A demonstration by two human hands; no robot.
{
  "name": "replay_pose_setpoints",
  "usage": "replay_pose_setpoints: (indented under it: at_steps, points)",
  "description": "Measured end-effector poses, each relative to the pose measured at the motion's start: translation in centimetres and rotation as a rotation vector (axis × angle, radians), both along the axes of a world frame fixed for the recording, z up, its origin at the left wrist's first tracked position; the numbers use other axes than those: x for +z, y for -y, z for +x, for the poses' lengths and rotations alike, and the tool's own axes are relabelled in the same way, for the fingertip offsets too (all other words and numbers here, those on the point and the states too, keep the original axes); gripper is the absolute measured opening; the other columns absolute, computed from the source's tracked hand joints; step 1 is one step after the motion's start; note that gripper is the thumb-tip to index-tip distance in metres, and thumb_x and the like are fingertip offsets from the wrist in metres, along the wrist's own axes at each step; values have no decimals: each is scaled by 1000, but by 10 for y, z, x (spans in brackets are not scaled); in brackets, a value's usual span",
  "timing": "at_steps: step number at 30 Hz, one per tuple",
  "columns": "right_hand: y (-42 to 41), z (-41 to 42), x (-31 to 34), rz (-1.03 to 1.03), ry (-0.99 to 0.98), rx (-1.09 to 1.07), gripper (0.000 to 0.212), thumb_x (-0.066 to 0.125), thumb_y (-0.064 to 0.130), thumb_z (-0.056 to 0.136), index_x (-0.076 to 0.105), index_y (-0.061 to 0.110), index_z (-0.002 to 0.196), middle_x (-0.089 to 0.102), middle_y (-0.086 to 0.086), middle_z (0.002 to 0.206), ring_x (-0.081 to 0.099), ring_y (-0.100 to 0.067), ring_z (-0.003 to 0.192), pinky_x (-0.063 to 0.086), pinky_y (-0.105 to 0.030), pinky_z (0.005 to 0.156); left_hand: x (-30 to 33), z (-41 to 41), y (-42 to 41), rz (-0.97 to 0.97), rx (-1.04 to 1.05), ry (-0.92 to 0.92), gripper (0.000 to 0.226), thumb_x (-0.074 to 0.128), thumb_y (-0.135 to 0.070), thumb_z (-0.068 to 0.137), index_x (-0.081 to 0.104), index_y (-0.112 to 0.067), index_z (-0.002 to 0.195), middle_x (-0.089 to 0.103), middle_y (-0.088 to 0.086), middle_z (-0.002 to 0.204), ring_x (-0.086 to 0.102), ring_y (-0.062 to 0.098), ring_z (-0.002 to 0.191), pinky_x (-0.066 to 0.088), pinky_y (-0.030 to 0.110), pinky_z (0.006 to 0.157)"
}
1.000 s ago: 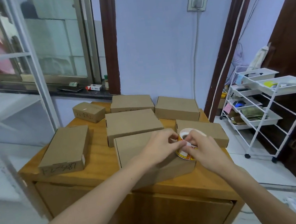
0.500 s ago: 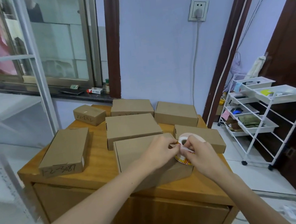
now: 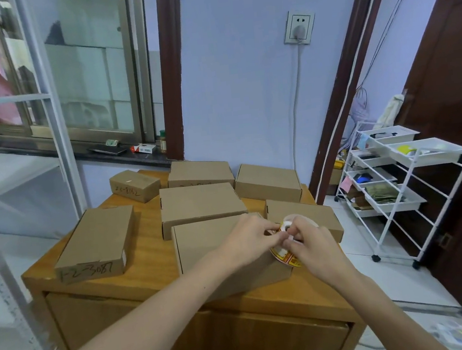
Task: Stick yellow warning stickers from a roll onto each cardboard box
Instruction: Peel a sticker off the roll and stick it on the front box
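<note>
Several plain cardboard boxes lie on a wooden cabinet top (image 3: pixel 148 240). The nearest box (image 3: pixel 202 243) sits under my hands. Above its right end I hold a sticker roll (image 3: pixel 285 254) with yellow and red labels. My left hand (image 3: pixel 252 239) pinches the roll from the left. My right hand (image 3: pixel 312 244) closes on it from the right, fingers at its white core, hiding most of it. Other boxes include one with handwriting on its side (image 3: pixel 97 243), a middle box (image 3: pixel 198 204), a right box (image 3: pixel 305 215) and a small far one (image 3: pixel 134 185).
Two more boxes (image 3: pixel 199 172) (image 3: pixel 267 181) stand at the back by the wall. A white wire cart (image 3: pixel 390 186) with trays stands on the floor to the right. A window sill (image 3: pixel 125 154) with small items runs behind the cabinet. A cable hangs from a wall socket (image 3: pixel 298 26).
The camera view has tilted upward a little. Both hands stay on the roll over the nearest box, with the fingers shifting slightly at its core.
</note>
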State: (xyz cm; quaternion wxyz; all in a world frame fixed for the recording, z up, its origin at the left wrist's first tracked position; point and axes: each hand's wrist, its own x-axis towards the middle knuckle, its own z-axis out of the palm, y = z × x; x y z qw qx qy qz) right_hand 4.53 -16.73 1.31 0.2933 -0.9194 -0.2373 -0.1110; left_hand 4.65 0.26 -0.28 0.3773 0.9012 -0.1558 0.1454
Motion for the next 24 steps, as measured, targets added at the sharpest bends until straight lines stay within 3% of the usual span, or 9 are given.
replay_pose_setpoints:
  at_steps: [5, 10, 13, 16, 20, 24]
  points:
    - [7, -5, 0, 28, -32, -24, 19, 59, 33, 90, 49, 27, 76, 63, 2, 90, 60, -8, 79, 39, -17, 56, 4, -5, 3, -45, -35, -47, 26, 60, -39, 93, 78, -25, 104, 75, -1, 83, 65, 16, 81, 53, 42, 74]
    - [12, -8, 0, 75, -98, -57, 17, 57, 36, 91, 50, 27, 78, 67, 5, 92, 64, -8, 82, 56, -27, 62, -2, -3, 5, -112, -21, -72, 26, 58, -30, 93, 74, -22, 111, 74, -7, 99, 65, 7, 93, 55, 37, 85]
    - [13, -6, -1, 59, -106, -70, 16, 58, 31, 91, 50, 26, 79, 66, 4, 93, 63, -8, 83, 50, -23, 58, -4, -2, 8, -81, 66, -35, 19, 57, -25, 93, 75, -18, 98, 70, -7, 91, 63, 9, 88, 54, 40, 82]
    - [20, -2, -2, 60, -91, -110, 16, 59, 27, 91, 50, 21, 79, 64, 5, 82, 60, -8, 76, 46, -25, 55, -5, -4, -1, -79, 144, -8, 15, 57, -22, 94, 70, -20, 88, 67, -9, 85, 61, 7, 85, 55, 37, 81]
    - [35, 2, -8, 16, -92, -174, 15, 57, 23, 92, 50, 18, 80, 59, 5, 84, 53, -2, 69, 35, -16, 48, -8, -4, -36, -67, 310, -29, 15, 56, -20, 97, 71, -18, 98, 67, -7, 94, 60, 10, 95, 55, 32, 84]
    - [38, 8, -23, -21, -69, -237, 16, 56, 23, 93, 47, 22, 80, 61, 2, 91, 55, -8, 74, 37, -15, 52, -6, -14, -68, 9, 405, 15, 23, 55, -22, 99, 69, -14, 116, 70, 1, 109, 58, 10, 98, 50, 23, 82]
